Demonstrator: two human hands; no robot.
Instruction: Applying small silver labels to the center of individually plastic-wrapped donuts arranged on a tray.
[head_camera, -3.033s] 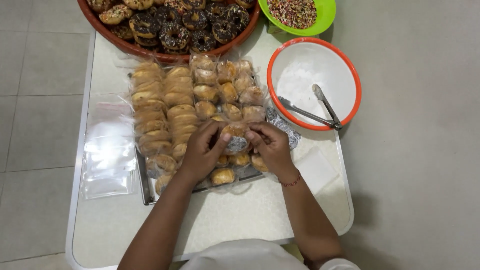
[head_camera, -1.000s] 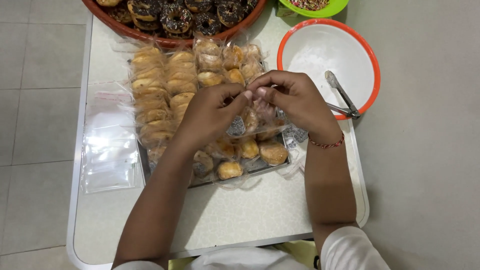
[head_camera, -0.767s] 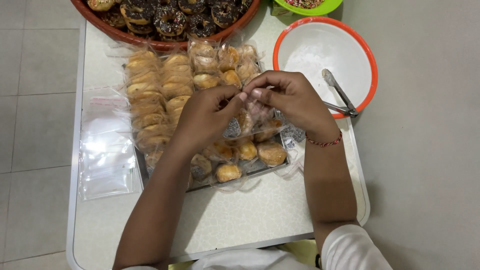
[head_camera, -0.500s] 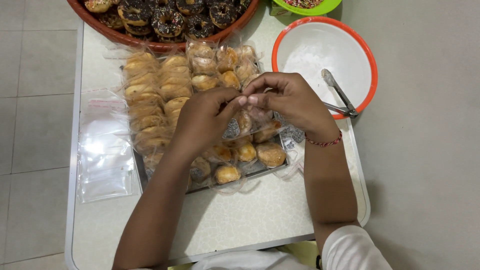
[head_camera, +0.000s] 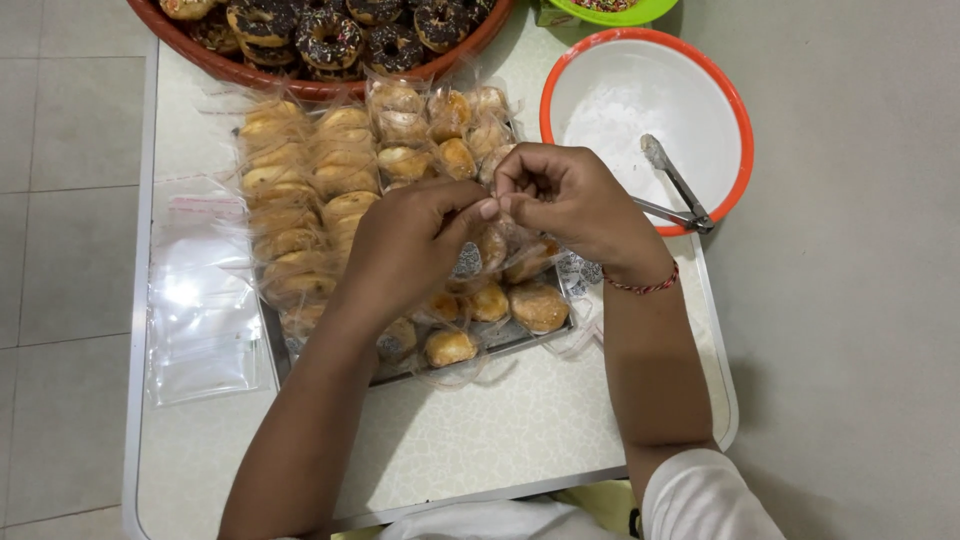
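The left hand (head_camera: 405, 245) and the right hand (head_camera: 570, 200) are meeting above the metal tray (head_camera: 500, 340), fingertips pinched together on the mouth of a small clear bag (head_camera: 495, 235) with a bun inside it. Both sets of fingers are narrow, closing on the thin plastic at one spot; the bag itself is hanging just under the knuckles, over the right half of the tray, and is partly hidden by the hands, so I cannot tell how much of its mouth is already closed.

To my eye the step is the sealing or twisting of the bag top, and doing it well is mostly a matter of keeping the pinch right at the plastic edge while the bun is hanging free below, so nothing gets squashed. The grip wants to be light and close to the opening, with both thumbs working against the forefingers, and the bag kept above the tray so a slip lands it among the others.

On the left part of the tray, rows of bagged buns (head_camera: 300, 200) are lying packed side by side; near its front edge a few buns (head_camera: 450, 345) are sitting more loosely. Left of the tray a stack of empty clear bags (head_camera: 200, 310) is lying flat on the table (head_camera: 500, 430). Beyond the tray a red basin of chocolate doughnuts (head_camera: 330, 35) is standing, and to the right of the tray a white bowl with an orange rim (head_camera: 640, 100) is holding metal tongs (head_camera: 675, 190)
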